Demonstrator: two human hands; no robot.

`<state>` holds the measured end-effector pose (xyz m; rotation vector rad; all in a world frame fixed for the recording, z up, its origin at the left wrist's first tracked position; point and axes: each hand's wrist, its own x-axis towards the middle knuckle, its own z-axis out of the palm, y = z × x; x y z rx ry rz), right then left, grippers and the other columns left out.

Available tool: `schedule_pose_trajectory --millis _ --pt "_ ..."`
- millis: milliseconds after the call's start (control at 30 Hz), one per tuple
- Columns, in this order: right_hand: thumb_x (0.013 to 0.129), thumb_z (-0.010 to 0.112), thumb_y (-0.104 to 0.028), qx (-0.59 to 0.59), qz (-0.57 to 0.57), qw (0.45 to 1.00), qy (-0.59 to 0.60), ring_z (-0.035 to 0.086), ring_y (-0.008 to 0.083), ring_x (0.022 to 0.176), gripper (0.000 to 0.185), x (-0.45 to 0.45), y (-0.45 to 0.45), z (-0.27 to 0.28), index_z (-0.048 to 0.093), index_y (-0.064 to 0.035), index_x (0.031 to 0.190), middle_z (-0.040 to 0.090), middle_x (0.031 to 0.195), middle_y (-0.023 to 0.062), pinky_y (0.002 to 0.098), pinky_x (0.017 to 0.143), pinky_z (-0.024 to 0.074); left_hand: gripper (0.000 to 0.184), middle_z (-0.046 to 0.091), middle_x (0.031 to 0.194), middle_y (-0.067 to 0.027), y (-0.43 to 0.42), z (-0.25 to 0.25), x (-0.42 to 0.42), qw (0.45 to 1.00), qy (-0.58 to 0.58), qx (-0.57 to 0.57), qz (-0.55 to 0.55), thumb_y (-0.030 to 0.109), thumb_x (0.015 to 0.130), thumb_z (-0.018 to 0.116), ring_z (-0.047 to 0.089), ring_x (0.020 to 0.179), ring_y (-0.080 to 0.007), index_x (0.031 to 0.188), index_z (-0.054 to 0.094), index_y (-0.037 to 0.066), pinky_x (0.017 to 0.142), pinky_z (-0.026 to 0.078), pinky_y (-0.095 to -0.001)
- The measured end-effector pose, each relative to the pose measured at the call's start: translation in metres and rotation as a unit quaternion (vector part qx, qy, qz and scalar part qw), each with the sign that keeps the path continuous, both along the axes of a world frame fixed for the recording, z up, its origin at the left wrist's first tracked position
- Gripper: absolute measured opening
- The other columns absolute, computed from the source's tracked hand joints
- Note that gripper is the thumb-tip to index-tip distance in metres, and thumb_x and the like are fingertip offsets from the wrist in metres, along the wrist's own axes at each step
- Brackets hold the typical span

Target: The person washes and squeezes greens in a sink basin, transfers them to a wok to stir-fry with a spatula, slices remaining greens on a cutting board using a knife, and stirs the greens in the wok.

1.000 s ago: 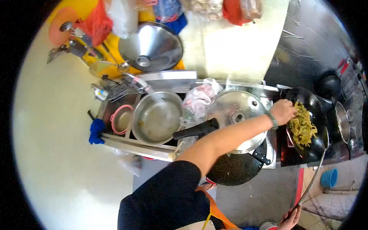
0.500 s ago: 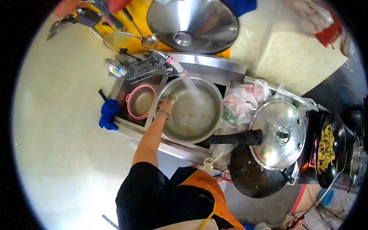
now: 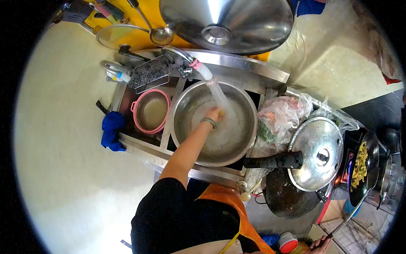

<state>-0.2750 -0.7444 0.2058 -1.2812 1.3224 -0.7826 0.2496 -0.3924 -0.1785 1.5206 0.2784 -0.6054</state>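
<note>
A wide metal basin [image 3: 182, 144] sits over the sink with some water in it. My left hand [image 3: 214, 114], a bracelet at its wrist, reaches into the basin beneath water running from the faucet [image 3: 205, 72]. Its fingers are closed around a small yellow-green thing, too blurred to name. At the lower right edge my right hand [image 3: 321, 244] grips the handle of a long wok spatula [image 3: 349, 216]. The spatula's far end reaches the black wok [image 3: 372, 156], which holds sliced yellowish food [image 3: 360, 167]; its blade is hard to make out.
A pink-rimmed pot [image 3: 135, 112] stands in the sink's left part. Right of the basin are plastic bags [image 3: 285, 112] and a pressure cooker lid [image 3: 311, 139] with a black handle. A large metal lid [image 3: 249, 25] lies behind the faucet. A blue cloth [image 3: 112, 127] hangs at the left.
My left hand has moved right, from the basin's left wall to under the running water. My right hand still holds the wok spatula. The camera view has shifted a little.
</note>
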Motion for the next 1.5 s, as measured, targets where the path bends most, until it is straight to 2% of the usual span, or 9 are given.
schedule_pose_trajectory --millis 233,667,733,833,900,967,1100,1333,1500 --pt "0.094 0.051 -0.033 0.006 0.015 1.000 -0.024 0.043 0.0132 0.051 0.029 -0.009 0.006 -0.010 0.053 -0.0073 0.107 0.051 0.077 0.0002 0.0261 0.041 0.0357 0.007 0.054 0.070 -0.0033 -0.037 0.029 -0.038 0.878 0.219 -0.422 -0.046 0.012 0.090 0.055 0.049 0.057 -0.0116 0.091 0.058 0.006 0.047 0.036 -0.0265" --pt "0.098 0.040 -0.023 0.122 0.093 0.955 -0.256 0.049 0.0215 0.057 0.027 -0.083 -0.020 -0.062 0.052 -0.0010 0.107 0.059 0.087 0.0121 0.0343 0.042 0.0381 0.015 0.045 0.058 0.0014 0.097 0.120 0.126 0.977 0.095 -0.138 0.133 0.020 0.085 0.054 0.038 0.043 -0.0101 0.072 0.050 0.013 0.037 0.025 -0.0243" --pt "0.095 0.043 -0.024 -0.140 0.043 0.989 -0.001 0.048 0.0198 0.054 0.026 -0.037 0.010 -0.039 0.054 -0.0004 0.094 0.058 0.078 0.0141 0.0333 0.039 0.0370 0.015 0.045 0.059 0.0010 0.091 0.130 0.140 0.982 0.061 -0.133 0.121 0.020 0.084 0.054 0.037 0.044 -0.0103 0.072 0.050 0.012 0.037 0.025 -0.0243" --pt "0.093 0.044 -0.029 -0.504 0.194 0.787 0.300 0.054 0.0207 0.057 0.033 -0.087 -0.016 -0.077 0.056 0.0014 0.091 0.060 0.078 0.0170 0.0351 0.041 0.0431 0.018 0.045 0.061 0.0004 0.082 0.159 0.141 0.982 -0.015 -0.135 0.130 0.020 0.085 0.054 0.036 0.044 -0.0104 0.070 0.049 0.011 0.038 0.025 -0.0243" --pt "0.092 0.046 -0.035 -0.180 0.086 0.965 0.170 0.060 0.0260 0.064 0.040 -0.094 -0.025 -0.075 0.056 0.0037 0.099 0.063 0.084 0.0207 0.0409 0.052 0.0495 0.020 0.051 0.065 -0.0018 0.098 0.133 0.145 0.989 -0.098 -0.111 0.014 0.023 0.085 0.057 0.044 0.050 -0.0137 0.073 0.054 0.008 0.045 0.036 -0.0276" --pt "0.092 0.047 -0.036 0.014 -0.054 0.998 0.041 0.060 0.0256 0.065 0.043 -0.079 -0.020 -0.067 0.055 0.0041 0.105 0.062 0.086 0.0197 0.0407 0.055 0.0495 0.023 0.058 0.072 -0.0061 0.088 0.107 0.115 0.898 -0.363 0.238 -0.077 0.027 0.087 0.059 0.055 0.064 -0.0189 0.083 0.060 0.004 0.060 0.045 -0.0320" --pt "0.095 0.048 -0.029 -0.028 -0.092 0.995 -0.037 0.047 0.0134 0.056 0.036 -0.031 0.003 -0.052 0.053 0.0007 0.114 0.056 0.083 0.0084 0.0282 0.044 0.0370 0.042 0.063 0.097 -0.0154 0.085 0.081 0.039 0.856 -0.191 0.360 -0.318 0.039 0.084 0.063 0.061 0.086 -0.0271 0.109 0.057 0.005 0.078 0.047 -0.0380" --pt "0.097 0.048 -0.025 -0.337 0.086 0.928 0.136 0.038 0.0045 0.053 0.030 -0.054 -0.007 -0.082 0.050 -0.0017 0.115 0.051 0.084 0.0010 0.0192 0.035 0.0283 0.067 0.056 0.116 -0.0219 0.019 0.058 -0.023 0.759 -0.286 0.446 -0.380 0.048 0.079 0.066 0.055 0.107 -0.0361 0.127 0.045 0.007 0.091 0.045 -0.0430" --pt "0.097 0.047 -0.024 -0.163 -0.020 0.985 0.054 0.038 0.0042 0.053 0.033 -0.048 0.008 -0.073 0.048 -0.0015 0.121 0.052 0.085 0.0009 0.0186 0.034 0.0281 0.058 0.056 0.115 -0.0222 -0.021 0.085 -0.037 0.761 -0.241 0.460 -0.388 0.041 0.084 0.062 0.055 0.107 -0.0361 0.125 0.045 0.005 0.089 0.046 -0.0442"
